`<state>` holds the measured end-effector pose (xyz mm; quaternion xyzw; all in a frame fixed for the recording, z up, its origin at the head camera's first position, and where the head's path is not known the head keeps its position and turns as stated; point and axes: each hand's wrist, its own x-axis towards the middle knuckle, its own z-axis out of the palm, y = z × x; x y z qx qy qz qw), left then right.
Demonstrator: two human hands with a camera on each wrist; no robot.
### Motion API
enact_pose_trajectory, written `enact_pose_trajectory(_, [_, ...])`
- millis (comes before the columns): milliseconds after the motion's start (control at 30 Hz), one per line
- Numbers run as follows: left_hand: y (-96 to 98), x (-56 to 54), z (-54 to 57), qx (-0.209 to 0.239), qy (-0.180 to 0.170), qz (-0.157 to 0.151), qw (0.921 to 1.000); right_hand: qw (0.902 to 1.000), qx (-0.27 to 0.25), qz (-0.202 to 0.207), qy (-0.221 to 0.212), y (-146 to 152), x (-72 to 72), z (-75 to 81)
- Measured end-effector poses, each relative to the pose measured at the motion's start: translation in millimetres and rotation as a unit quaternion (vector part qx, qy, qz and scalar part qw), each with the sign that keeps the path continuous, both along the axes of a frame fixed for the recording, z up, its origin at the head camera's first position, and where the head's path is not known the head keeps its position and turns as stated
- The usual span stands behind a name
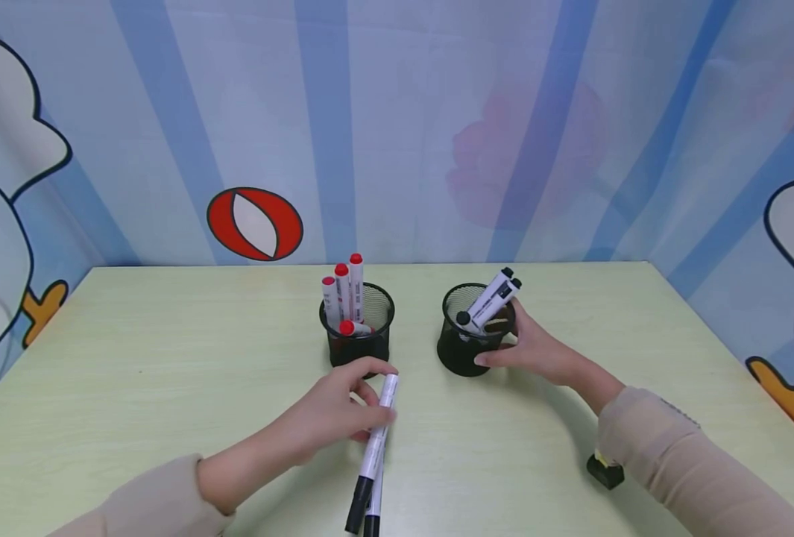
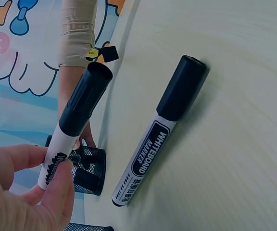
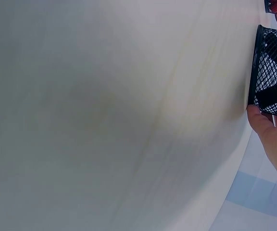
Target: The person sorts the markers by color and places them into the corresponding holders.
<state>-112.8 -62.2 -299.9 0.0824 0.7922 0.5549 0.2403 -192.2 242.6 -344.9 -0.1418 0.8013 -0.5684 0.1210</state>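
My left hand pinches a black-capped whiteboard marker between thumb and fingers, its cap pointing toward me. Below it on the table lies a second whiteboard marker, mostly covered by the held one in the head view. My right hand grips the right side of a black mesh pen cup, thumb in front and the other fingers mostly hidden behind. Inside that cup several black-capped markers lean to the right. In the right wrist view, the thumb touches the cup near its base.
Left of the gripped cup stands another mesh cup, holding several red-capped markers. Both cups stand toward the far part of the pale wooden table. Behind its back edge hangs a blue cartoon curtain. A small black device hangs by the right sleeve.
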Motion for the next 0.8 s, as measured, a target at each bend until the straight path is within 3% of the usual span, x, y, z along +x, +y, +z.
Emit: enact_pose_trajectory(800, [31.4,-8.4,19.0,0.059,0.035,-0.011,0.9976,0.9999,0.011,-0.002,0.006,0.6,-1.2,-0.1])
